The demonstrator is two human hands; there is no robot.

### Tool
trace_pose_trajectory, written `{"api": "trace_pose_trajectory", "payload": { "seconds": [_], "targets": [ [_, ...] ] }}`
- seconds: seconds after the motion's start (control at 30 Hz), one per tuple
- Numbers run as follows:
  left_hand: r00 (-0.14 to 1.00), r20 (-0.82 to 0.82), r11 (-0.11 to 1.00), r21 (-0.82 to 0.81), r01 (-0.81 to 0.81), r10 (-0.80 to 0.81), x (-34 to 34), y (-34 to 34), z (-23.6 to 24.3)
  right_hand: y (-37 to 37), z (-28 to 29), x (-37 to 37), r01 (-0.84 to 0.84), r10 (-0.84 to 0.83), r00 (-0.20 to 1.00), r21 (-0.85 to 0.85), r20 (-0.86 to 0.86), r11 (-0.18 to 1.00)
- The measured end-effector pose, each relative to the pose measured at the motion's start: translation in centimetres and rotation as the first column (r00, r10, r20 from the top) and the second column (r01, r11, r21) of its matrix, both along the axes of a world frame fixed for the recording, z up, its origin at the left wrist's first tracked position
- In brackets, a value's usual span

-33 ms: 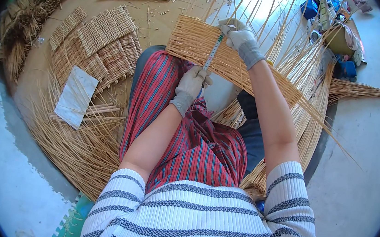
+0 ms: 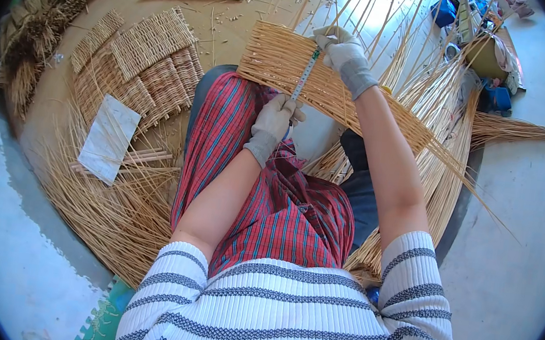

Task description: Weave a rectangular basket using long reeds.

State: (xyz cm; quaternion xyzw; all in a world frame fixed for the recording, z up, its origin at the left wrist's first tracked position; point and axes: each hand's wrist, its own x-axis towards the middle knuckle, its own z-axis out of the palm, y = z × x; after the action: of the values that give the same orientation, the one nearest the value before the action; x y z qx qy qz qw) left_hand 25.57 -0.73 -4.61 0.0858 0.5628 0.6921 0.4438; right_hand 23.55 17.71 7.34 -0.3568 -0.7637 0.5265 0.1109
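Observation:
A long woven panel of tan wicker (image 2: 264, 56) slants across the top of my lap, loose canes trailing from it. A steel tape measure (image 2: 303, 77) lies stretched across its weave. My left hand (image 2: 272, 122), in a pale knit glove, is closed round the tape measure at the panel's lower edge; the case is mostly hidden by my fingers. My right hand (image 2: 341, 58), gloved alike, pinches the tape's end at the panel's upper edge. Red plaid cloth (image 2: 222, 138) covers my legs beneath.
Woven mats (image 2: 149, 47) and a white board (image 2: 108, 139) lie on my left over loose canes (image 2: 95, 211). Dried stalk bundles (image 2: 37, 39) stand at the far left. Long pale canes (image 2: 446, 162) spread on my right, with blue and olive clutter (image 2: 486, 60) at the back right.

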Motion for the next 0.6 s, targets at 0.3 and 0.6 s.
{"api": "trace_pose_trajectory", "payload": {
  "seconds": [0.3, 0.6],
  "targets": [
    [1.0, -0.002, 0.997, 0.078, 0.009, -0.009, 2.7, 1.5, -1.2, 1.1, 1.6, 2.1, 0.136, -0.096, 0.98, 0.231, -0.176, 0.963],
    [0.997, 0.039, 0.996, 0.072, 0.059, -0.062, 3.7, 3.0, -2.0, 1.8, 1.1, 4.8, -0.044, 0.04, 0.989, 0.029, 0.141, 0.999]
  ]
}}
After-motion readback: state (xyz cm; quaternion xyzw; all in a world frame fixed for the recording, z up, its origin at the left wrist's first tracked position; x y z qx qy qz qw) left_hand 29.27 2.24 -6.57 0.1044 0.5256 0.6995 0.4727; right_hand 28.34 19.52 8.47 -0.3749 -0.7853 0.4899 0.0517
